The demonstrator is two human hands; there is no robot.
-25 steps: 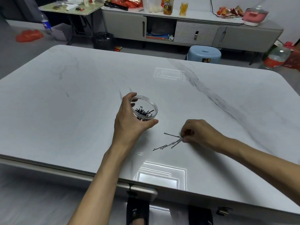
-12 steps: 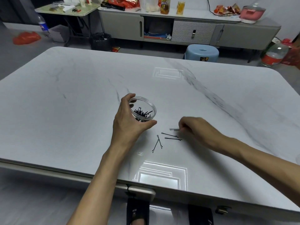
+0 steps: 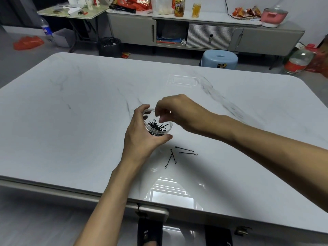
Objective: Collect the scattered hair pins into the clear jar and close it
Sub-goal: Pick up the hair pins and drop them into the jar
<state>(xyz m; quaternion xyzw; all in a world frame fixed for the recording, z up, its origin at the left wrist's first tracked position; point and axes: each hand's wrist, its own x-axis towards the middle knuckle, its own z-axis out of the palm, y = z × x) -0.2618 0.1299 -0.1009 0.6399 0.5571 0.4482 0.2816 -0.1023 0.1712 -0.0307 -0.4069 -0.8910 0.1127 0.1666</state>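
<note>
A small clear jar [image 3: 168,125] stands open on the white marble table [image 3: 71,132], with a heap of black hair pins [image 3: 157,126] inside. My left hand [image 3: 142,137] is wrapped around the jar's near and left side. My right hand [image 3: 179,110] hovers just over the jar's mouth, fingertips curled downward and blurred; no pin shows between them. Loose hair pins lie on the table just nearer than the jar: two crossed [image 3: 171,158] and two side by side [image 3: 186,151].
The table's near edge [image 3: 88,192] runs below my forearms. Beyond the far edge stand a blue stool [image 3: 220,58], a black bin [image 3: 109,46], a grey sideboard [image 3: 204,32] with clutter on it, and a big water bottle [image 3: 298,61].
My right hand has left the loose pins, lifted up and to the left, and now sits over the jar's mouth. One pin went from the group. My left hand stays on the jar.
</note>
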